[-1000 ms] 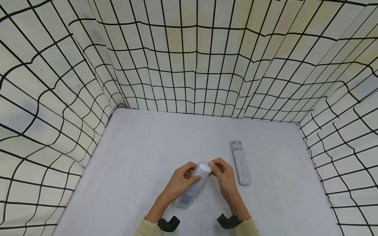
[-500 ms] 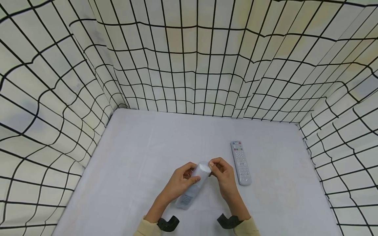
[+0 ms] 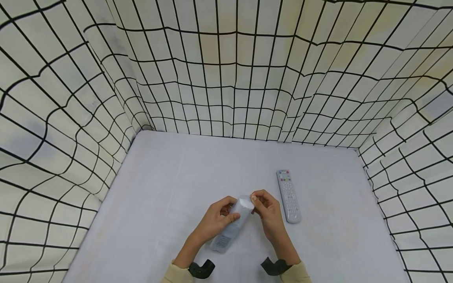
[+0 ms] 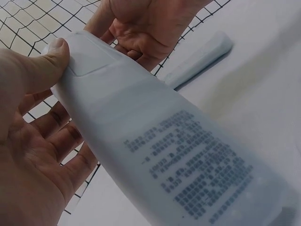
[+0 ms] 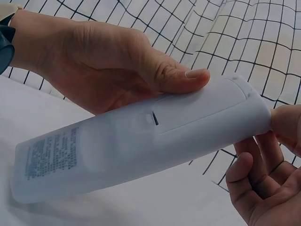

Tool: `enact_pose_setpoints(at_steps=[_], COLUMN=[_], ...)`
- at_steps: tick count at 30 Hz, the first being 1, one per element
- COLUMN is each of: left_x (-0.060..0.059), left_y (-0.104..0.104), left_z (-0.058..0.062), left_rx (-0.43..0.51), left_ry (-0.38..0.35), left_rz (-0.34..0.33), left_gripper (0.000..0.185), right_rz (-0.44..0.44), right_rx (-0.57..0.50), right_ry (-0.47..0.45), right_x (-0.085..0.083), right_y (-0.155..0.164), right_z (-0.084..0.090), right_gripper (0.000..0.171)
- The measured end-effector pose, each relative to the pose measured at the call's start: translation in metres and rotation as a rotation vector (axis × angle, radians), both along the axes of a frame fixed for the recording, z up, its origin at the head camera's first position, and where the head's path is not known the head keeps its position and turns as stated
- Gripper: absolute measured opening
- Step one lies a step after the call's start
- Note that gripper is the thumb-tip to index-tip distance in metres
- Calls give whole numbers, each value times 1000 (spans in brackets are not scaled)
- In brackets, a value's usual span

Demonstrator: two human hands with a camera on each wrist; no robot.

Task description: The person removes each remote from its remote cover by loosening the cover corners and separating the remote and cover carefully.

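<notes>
A remote control (image 3: 225, 237) in a translucent whitish sleeve is tilted with its far end raised, its printed back label (image 4: 193, 165) showing through in the left wrist view. My left hand (image 3: 215, 218) grips it near that end, thumb over the back and fingers under the side. In the right wrist view a battery cover outline (image 5: 202, 106) shows beside the left thumb. My right hand (image 3: 269, 212) pinches the corner of the sleeve at the raised end with thumb and index finger. The remote's keypad side is hidden underneath.
A second grey remote control (image 3: 289, 198) lies keypad up on the white cloth-covered table (image 3: 170, 177), right of my right hand. Pale walls with a black grid (image 3: 226, 70) surround the table at the back and sides. Dark bands (image 3: 201, 269) sit at both wrists.
</notes>
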State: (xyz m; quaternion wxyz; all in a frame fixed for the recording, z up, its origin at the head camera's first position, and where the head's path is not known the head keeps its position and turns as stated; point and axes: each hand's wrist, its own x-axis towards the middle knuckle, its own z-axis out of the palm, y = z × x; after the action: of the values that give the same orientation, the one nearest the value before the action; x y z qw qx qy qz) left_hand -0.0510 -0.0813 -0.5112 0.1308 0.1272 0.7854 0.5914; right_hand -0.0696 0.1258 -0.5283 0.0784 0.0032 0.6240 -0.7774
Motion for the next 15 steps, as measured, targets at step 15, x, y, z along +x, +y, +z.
enact_pose_setpoints(at_steps=[15], left_x=[-2], left_y=[-1], left_z=[-4], left_rx=[40], left_ry=[84], left_rz=[-46], left_gripper=[30], right_rz=[77], right_rx=[-107], right_ry=[-52], right_x=[-2], right_y=[3], right_z=[-7], right_gripper=[7])
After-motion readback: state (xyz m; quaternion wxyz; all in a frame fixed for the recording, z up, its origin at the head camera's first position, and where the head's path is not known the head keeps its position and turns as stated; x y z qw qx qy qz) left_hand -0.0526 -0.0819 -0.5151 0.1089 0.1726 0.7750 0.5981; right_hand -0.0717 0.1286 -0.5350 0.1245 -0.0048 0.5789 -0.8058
